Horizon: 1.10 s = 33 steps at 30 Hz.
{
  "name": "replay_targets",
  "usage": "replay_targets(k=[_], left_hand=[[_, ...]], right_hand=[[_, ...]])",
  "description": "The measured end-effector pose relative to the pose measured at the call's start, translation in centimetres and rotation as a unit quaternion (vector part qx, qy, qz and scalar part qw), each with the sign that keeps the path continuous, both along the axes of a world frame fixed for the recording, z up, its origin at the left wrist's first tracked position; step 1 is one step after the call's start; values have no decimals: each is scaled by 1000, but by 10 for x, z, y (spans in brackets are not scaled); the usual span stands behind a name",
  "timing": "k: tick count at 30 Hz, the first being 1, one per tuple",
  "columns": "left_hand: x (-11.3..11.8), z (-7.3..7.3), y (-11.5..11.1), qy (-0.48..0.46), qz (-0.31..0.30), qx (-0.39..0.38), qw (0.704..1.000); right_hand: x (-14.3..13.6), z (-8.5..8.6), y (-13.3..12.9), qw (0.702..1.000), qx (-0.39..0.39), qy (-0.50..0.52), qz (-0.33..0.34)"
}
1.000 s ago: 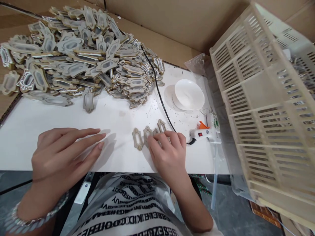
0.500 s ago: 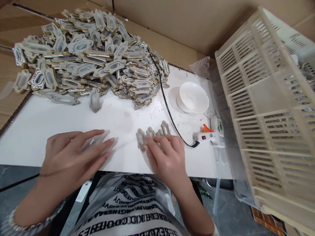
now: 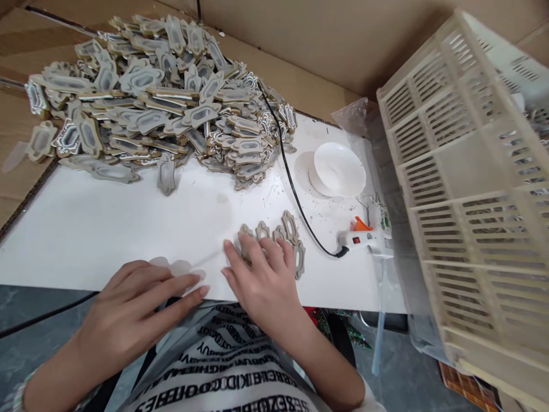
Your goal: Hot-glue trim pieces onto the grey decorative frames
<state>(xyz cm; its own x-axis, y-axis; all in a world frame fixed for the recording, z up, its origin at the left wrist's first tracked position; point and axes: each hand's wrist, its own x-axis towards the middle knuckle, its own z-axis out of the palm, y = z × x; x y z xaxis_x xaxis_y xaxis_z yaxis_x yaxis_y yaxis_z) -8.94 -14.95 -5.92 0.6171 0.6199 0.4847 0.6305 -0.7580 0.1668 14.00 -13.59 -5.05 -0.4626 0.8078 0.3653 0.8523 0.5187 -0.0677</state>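
Note:
My right hand (image 3: 263,272) lies palm down with its fingers spread over a small group of grey-brown frame-shaped pieces (image 3: 290,227) near the table's front. Its fingers partly cover several of them, and another piece (image 3: 299,260) shows to the right of the knuckles. Whether a fingertip presses on a piece is hard to see. To the left, my left hand (image 3: 141,303) hovers at the front edge of the white table (image 3: 103,229), fingers loosely stretched, with nothing visible in it.
A big heap of similar pieces (image 3: 146,120) covers the back left. A white bowl (image 3: 338,170) and a white glue gun (image 3: 364,243) lie on the right, with a black cable (image 3: 295,197) running across the table. Beyond them a cream plastic crate (image 3: 454,171) stands tilted.
My right hand has shifted left across the small pieces, uncovering one at its right. My left hand has come down toward the table's front edge.

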Motion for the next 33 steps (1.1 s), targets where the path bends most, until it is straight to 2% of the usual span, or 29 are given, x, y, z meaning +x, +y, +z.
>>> replay_targets(k=[6, 9, 13, 17, 20, 24, 26, 29, 33], left_hand=[[-1, -3, -6, -39, -22, -38, 998], [-1, 1, -7, -78, 13, -61, 995], [2, 10, -5, -67, 31, -71, 995], [5, 9, -6, -75, 104, -103, 986], [5, 7, -3, -72, 105, -57, 990], [14, 17, 4, -70, 87, -19, 994], [24, 24, 6, -81, 92, -17, 992], [46, 26, 9, -108, 84, -13, 990], [77, 19, 15, -131, 21, 11, 991]], right_hand=[[17, -2, -32, 999, -6, 12, 32], [21, -4, -41, 999, 9, 10, 41], [20, -7, -43, 997, 46, 37, 42], [15, -12, -41, 992, 83, 78, 50], [10, -15, -40, 989, 102, 91, 60], [10, -15, -39, 983, 106, 127, 77], [16, -11, -38, 975, 110, 185, 59], [33, -2, -36, 962, 118, 244, -28], [60, 4, -29, 959, 142, 199, -144]])
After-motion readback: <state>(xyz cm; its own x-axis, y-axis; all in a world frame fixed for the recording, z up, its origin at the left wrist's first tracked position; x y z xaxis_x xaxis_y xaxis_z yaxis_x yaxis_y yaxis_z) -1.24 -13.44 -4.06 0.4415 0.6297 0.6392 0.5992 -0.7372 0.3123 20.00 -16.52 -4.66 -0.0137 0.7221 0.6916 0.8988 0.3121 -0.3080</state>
